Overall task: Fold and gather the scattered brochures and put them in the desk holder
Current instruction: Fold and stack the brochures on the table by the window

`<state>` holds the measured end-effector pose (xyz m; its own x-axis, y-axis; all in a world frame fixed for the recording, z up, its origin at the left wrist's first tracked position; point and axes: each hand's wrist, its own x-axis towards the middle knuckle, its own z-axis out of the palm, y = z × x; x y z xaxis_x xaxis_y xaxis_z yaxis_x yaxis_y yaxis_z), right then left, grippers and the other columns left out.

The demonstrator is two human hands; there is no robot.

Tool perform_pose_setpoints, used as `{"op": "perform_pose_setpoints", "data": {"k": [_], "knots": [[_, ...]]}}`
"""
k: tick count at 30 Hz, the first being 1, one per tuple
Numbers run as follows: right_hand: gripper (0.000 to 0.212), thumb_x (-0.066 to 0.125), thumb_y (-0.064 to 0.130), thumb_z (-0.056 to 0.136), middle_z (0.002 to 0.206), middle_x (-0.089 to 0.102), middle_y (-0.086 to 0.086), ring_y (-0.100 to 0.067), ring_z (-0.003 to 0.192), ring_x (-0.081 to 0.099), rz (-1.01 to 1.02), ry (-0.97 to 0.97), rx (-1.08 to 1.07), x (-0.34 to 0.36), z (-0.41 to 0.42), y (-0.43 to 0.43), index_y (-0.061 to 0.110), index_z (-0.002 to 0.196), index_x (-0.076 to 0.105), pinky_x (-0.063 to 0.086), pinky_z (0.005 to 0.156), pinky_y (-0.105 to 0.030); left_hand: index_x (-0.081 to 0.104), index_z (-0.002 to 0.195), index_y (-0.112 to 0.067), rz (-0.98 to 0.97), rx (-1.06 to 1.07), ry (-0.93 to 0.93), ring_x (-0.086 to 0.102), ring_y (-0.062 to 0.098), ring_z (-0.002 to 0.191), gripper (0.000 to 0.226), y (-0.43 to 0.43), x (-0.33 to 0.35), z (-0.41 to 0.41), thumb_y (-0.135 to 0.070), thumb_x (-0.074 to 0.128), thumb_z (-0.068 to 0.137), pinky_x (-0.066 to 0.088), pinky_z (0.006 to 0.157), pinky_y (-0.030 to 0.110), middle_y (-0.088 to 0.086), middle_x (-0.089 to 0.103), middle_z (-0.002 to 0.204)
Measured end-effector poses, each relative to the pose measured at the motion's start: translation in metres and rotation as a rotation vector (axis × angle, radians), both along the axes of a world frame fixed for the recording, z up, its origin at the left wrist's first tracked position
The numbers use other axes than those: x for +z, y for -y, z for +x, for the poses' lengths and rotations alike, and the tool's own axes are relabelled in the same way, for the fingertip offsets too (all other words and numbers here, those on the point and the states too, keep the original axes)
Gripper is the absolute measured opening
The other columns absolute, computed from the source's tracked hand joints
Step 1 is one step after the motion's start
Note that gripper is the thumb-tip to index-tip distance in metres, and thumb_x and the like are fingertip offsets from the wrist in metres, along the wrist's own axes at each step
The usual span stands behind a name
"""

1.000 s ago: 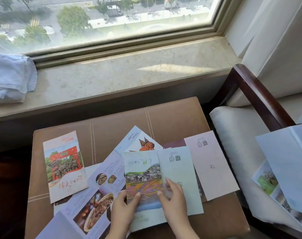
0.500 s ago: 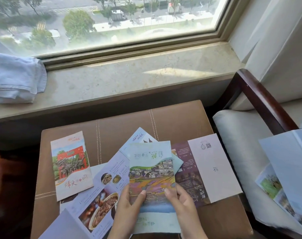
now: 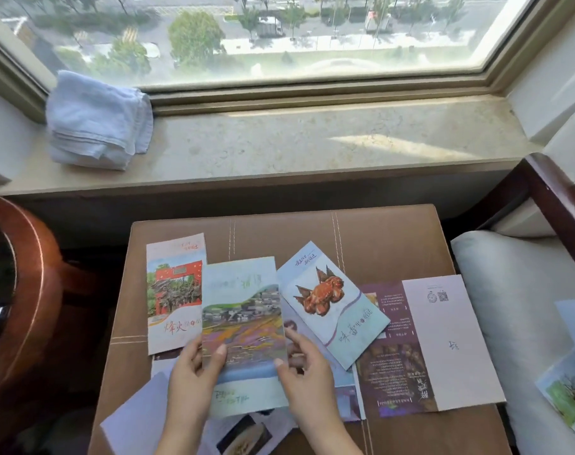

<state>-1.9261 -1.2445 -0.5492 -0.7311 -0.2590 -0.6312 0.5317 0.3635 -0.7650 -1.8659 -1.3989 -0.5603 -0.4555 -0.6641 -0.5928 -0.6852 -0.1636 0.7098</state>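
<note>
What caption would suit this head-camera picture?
A person's left hand and right hand hold a landscape brochure over scattered brochures on a brown table.

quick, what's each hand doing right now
Left hand: holding the folded landscape brochure, thumb on its front.
Right hand: holding the same brochure, pinching its right edge.

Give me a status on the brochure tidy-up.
Done: the red-gate brochure and crab-picture brochure lie folded on the brown leather table. In hand: the left hand and right hand pinch the folded flower-field brochure. Left: the purple-and-pink brochure lies open, nothing is gathered, and no holder shows.
</note>
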Motion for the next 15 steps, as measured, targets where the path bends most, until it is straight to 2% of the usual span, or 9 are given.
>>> {"op": "perform_pose_setpoints", "data": {"k": [2, 4, 8, 12, 15], "knots": [[0.043, 0.057, 0.009, 0.09, 0.109, 0.051, 0.008, -0.001, 0.092, 0.054, 0.019, -0.136, 0.066, 0.004, -0.004, 0.028, 0.033, 0.125, 0.055, 0.047, 0.077, -0.012, 0.041, 0.142, -0.015, -0.133, 0.0, -0.043, 0.037, 0.026, 0.138, 0.062, 0.028, 0.005, -0.002, -0.028, 0.066, 0.087, 0.033, 0.108, 0.04, 0.006, 0.04, 0.15], [0.046, 0.055, 0.006, 0.089, 0.104, 0.05, 0.011, -0.001, 0.092, 0.054, 0.025, -0.227, 0.13, 0.003, -0.008, 0.058, 0.029, 0.129, 0.055, 0.048, 0.08, -0.011, 0.045, 0.139, -0.013, -0.257, 0.007, -0.073, 0.043, 0.025, 0.134, 0.057, 0.055, 0.005, -0.004, -0.024, 0.066, 0.088, 0.036, 0.109, 0.04, 0.009, 0.047, 0.145], [0.052, 0.054, 0.002, 0.087, 0.099, 0.048, 0.009, 0.002, 0.083, 0.051, 0.02, -0.303, 0.273, -0.009, -0.015, 0.115, 0.029, 0.131, 0.053, 0.042, 0.074, -0.003, 0.053, 0.132, -0.012, -0.401, 0.069, -0.095, 0.058, 0.019, 0.111, 0.045, 0.1, -0.003, -0.007, -0.015, 0.065, 0.089, 0.047, 0.093, 0.035, 0.008, 0.061, 0.127], [0.053, 0.049, -0.004, 0.085, 0.098, 0.048, 0.004, -0.006, 0.082, 0.053, 0.068, -0.316, 0.367, -0.034, -0.02, 0.149, 0.02, 0.132, 0.054, 0.047, 0.078, -0.017, 0.057, 0.127, -0.015, -0.55, 0.06, -0.014, 0.057, 0.025, 0.107, 0.04, 0.128, -0.027, -0.006, -0.017, 0.065, 0.088, 0.047, 0.092, 0.039, 0.011, 0.058, 0.119], [0.057, 0.043, -0.008, 0.082, 0.099, 0.049, -0.001, -0.015, 0.083, 0.055, 0.129, -0.303, 0.437, -0.054, -0.028, 0.166, 0.017, 0.132, 0.055, 0.049, 0.08, -0.026, 0.059, 0.123, -0.013, -0.616, 0.024, 0.068, 0.051, 0.032, 0.108, 0.039, 0.141, -0.051, -0.012, -0.017, 0.067, 0.085, 0.043, 0.097, 0.045, 0.014, 0.054, 0.116]]}}
